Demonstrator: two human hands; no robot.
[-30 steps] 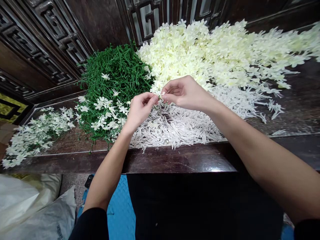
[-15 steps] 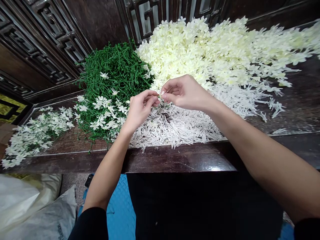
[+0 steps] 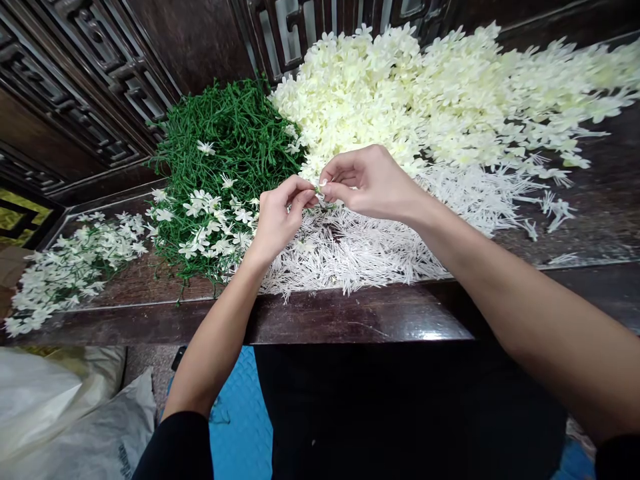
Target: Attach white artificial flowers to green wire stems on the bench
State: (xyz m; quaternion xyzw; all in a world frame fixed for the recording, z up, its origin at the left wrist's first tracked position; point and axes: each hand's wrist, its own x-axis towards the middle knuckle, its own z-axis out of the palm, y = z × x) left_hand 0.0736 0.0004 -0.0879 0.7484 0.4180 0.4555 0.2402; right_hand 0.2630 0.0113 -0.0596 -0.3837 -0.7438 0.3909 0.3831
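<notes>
My left hand point(image 3: 284, 210) is closed in a pinch, apparently on a thin green stem mostly hidden by the fingers. Its fingertips meet those of my right hand point(image 3: 363, 180), pinched on a small white artificial flower point(image 3: 323, 185). Under both hands spreads a pile of white stamen pieces point(image 3: 360, 250). To the left lies a heap of green plastic stems point(image 3: 220, 133), with several finished-looking white flowers point(image 3: 207, 227) on its front part. Behind the right hand rises a big mound of creamy white petals point(image 3: 370, 93).
A cluster of white flowers on green stems point(image 3: 80, 267) lies at the left end of the dark wooden bench point(image 3: 350, 317). Carved wooden panels point(image 3: 200, 40) stand behind. Pale sacks point(image 3: 95, 427) and a blue stool-like surface point(image 3: 243, 413) are below.
Both hands stay almost in place, fingertips together at the small flower. The view has shifted slightly; the piles look unchanged.
</notes>
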